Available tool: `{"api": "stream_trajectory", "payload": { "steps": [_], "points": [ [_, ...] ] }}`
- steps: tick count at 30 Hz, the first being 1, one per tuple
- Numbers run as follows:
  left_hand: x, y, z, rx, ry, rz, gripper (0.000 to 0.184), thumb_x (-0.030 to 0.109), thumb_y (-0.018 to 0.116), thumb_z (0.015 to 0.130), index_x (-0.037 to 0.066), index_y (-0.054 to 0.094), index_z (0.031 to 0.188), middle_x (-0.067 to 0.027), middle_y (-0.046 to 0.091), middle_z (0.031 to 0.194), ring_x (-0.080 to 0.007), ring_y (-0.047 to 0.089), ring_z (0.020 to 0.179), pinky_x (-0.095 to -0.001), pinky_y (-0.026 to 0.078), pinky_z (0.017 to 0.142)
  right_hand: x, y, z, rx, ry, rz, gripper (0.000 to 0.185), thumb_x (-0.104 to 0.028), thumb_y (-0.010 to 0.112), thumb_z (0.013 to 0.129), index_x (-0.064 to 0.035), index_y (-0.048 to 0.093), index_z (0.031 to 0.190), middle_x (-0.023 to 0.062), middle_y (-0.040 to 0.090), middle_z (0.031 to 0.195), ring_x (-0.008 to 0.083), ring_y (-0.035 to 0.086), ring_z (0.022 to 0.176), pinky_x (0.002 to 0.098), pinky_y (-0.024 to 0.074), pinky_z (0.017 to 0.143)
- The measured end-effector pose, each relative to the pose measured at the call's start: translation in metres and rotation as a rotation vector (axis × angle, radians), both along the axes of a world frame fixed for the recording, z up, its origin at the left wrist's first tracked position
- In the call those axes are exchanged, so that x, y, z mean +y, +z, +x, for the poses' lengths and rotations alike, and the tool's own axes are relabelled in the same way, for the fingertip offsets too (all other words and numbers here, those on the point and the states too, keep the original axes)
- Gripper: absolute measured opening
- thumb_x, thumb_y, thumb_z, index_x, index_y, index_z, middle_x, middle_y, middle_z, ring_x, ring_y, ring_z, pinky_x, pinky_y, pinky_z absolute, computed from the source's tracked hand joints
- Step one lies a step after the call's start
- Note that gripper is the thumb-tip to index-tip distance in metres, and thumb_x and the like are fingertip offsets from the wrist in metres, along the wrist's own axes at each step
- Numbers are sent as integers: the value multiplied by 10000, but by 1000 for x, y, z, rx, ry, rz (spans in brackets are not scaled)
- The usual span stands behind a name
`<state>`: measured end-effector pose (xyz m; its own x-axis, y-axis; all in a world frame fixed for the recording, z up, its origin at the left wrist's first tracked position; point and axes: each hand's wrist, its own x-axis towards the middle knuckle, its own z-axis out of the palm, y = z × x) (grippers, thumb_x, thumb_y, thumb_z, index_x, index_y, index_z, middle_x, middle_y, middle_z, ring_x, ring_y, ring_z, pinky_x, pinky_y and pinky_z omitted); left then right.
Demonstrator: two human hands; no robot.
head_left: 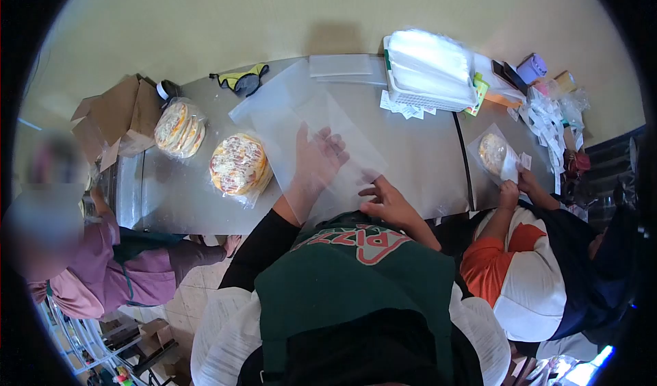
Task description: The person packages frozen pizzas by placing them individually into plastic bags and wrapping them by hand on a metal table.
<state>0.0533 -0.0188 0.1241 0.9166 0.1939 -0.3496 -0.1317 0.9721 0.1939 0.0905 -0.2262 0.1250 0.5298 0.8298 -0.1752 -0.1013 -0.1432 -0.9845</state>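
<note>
A large clear plastic bag (349,122) spreads in front of me above the steel table. My left hand (320,155) shows through the film, palm turned up and fingers apart, slightly curled; it seems to be inside the bag, though the layers blur this. At the bag's lower right edge, my right hand (389,200) has its fingers and thumb bent around the film. Left of the bag lies a stack of pizzas (238,163) in clear plastic. A second wrapped stack of pizza bases (180,129) sits farther left.
A white basket (431,100) of plastic bags stands at the back right. At the back left are a yellow-and-black mask (243,79) and a cardboard box (120,122). A co-worker on the right holds a bagged pizza (493,152); another person stands at the left.
</note>
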Motion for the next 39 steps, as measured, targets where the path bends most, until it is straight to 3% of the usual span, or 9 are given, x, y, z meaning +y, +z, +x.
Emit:
{"api": "stream_trajectory", "payload": {
  "steps": [7, 13, 16, 20, 24, 30, 33, 35, 39],
  "points": [
    [-8, -10, -12, -26, -11, 8, 454, 518, 390, 874, 99, 538, 969, -72, 550, 837, -227, 510, 801, -405, 401, 794, 15, -16, 9, 254, -151, -61, 303, -266, 560, 884, -26, 614, 1062, 68, 629, 969, 143, 563, 910, 294, 452, 785],
    [11, -57, -48, 668, 211, 230, 304, 358, 480, 884, 101, 492, 1046, -108, 496, 1062, -212, 490, 943, -398, 406, 820, 5, -35, 25, -42, -474, 32, 176, -165, 636, 826, -12, 657, 911, 65, 556, 1072, 148, 541, 938, 272, 432, 787],
    [10, -70, -73, 486, 472, 1467, 329, 221, 612, 817, 54, 472, 1064, -97, 508, 1015, -234, 476, 948, -374, 416, 806, 13, -15, 23, -221, -490, -10, 150, -121, 669, 784, 11, 656, 855, 90, 497, 1132, 196, 523, 1011, 295, 415, 844],
    [-29, 17, -78, 27, 260, 2149, 330, 102, 670, 740, 27, 515, 1021, -155, 541, 1001, -326, 522, 963, -394, 427, 819, 44, -10, 11, -446, -308, 12, 159, -110, 669, 771, 22, 653, 859, 132, 478, 1147, 240, 501, 1055, 317, 398, 883],
    [-15, 10, -90, 136, 252, 2155, 380, 52, 685, 705, 27, 535, 1053, -141, 585, 974, -289, 576, 911, -355, 469, 773, 82, 18, -9, -410, -193, 108, 154, -103, 666, 769, 18, 654, 865, 147, 477, 1157, 254, 493, 1072, 316, 400, 891],
    [25, 19, -106, 204, 726, 2302, 197, -3, 656, 708, 22, 625, 902, -139, 622, 824, -276, 609, 729, -324, 492, 648, 133, 35, -18, -337, -177, 241, 196, -159, 630, 824, 22, 639, 901, 155, 459, 1199, 244, 495, 1073, 307, 405, 884],
    [44, 40, -119, 365, 688, 2259, 70, -24, 613, 750, -3, 590, 812, -139, 603, 772, -257, 603, 698, -313, 485, 631, 164, 58, -19, -366, -110, 337, 262, -201, 593, 858, 17, 601, 1002, 156, 470, 1181, 232, 514, 1031, 303, 413, 861],
    [67, 43, -125, 433, 766, 1916, 47, -27, 596, 784, 9, 568, 795, -98, 592, 742, -168, 579, 683, -266, 460, 622, 185, 69, -31, -153, -109, 491, 294, -221, 566, 877, 9, 567, 1059, 156, 509, 1126, 223, 537, 975, 310, 431, 824],
    [169, 71, -153, 704, 1208, 1831, 68, -16, 569, 811, 24, 516, 796, -22, 518, 703, -105, 474, 656, -251, 418, 625, 217, 3, -50, -103, -324, 54, 252, -200, 552, 858, -3, 547, 1014, 94, 590, 881, 176, 547, 823, 305, 444, 740]
  ]
}}
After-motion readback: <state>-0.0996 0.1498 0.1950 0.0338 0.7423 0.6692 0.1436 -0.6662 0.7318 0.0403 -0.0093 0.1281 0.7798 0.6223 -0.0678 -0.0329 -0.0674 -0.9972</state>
